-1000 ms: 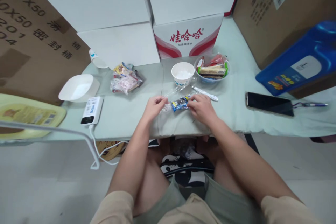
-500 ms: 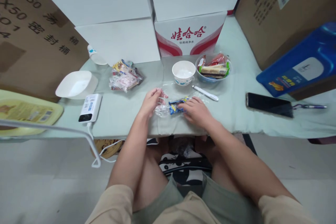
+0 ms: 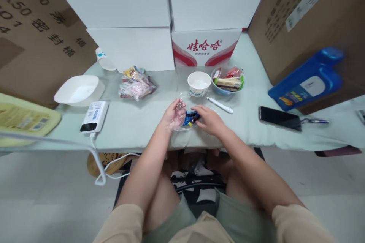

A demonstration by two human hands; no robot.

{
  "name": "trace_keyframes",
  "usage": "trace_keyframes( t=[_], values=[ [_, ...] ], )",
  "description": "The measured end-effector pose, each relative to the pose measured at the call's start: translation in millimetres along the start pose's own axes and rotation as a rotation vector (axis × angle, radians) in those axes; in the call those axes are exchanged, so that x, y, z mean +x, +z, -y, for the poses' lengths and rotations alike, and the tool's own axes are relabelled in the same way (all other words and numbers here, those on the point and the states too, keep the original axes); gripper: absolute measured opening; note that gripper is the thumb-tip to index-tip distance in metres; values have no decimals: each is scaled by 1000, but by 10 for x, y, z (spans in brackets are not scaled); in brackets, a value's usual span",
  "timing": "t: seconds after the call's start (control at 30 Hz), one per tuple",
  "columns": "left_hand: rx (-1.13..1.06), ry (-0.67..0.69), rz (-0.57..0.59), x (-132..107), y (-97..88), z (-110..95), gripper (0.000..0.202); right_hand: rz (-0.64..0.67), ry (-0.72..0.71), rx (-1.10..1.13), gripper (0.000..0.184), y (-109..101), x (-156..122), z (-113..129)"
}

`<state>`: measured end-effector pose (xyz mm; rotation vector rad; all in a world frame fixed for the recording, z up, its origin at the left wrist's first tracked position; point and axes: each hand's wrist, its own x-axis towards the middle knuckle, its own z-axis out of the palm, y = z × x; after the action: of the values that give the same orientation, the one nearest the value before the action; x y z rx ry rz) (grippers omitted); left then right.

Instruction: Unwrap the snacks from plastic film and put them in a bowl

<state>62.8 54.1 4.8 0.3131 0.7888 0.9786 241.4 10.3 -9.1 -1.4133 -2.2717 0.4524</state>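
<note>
My left hand is closed on a crumpled clear plastic bag near the front of the table. Small blue wrapped snack packets with yellow bits lie at the bag, between my hands. My right hand comes in from the right, its thumb and fingers pinching the packets' right end, where something dark shows. Just behind my hands stands a white paper bowl with a blue pattern. A white pen-like tool lies beyond my right hand, beside the bowl.
A clear bowl of wrapped snacks stands at the back right, a heap of wrapped snacks at the back left. Left are a white dish and a cabled power bank; right, a phone and a blue bottle. Cartons wall the back.
My right hand has shifted from lying over the blue packets to pinching their right end. My left hand has moved slightly right, closer to them. The camera view has shifted slightly.
</note>
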Motion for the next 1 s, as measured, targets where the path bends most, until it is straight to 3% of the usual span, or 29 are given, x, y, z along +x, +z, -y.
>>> trace_keyframes(
  t=[0.1,0.23,0.4,0.57,0.67,0.77,0.9,1.0],
  values=[
    [-105,-17,26,-39,52,1,23,148,2,-90,60,48,68,11],
    [-146,58,-64,20,25,-57,27,97,51,-249,65,80,-11,55],
    [-186,104,-227,77,-42,-139,26,57,8,-333,47,106,-48,93],
    [-33,240,-332,53,-74,-180,19,109,-90,-316,32,79,87,70],
    [23,374,-387,70,-105,-210,17,154,-63,-225,36,3,117,3],
    [22,399,-402,94,-137,-238,16,120,-52,-46,33,-52,92,-109],
    [34,317,-379,75,-154,-249,16,-118,98,357,29,-102,53,-286],
    [39,306,-383,38,-139,-249,14,-312,323,617,33,-334,70,-401]
  ],
)
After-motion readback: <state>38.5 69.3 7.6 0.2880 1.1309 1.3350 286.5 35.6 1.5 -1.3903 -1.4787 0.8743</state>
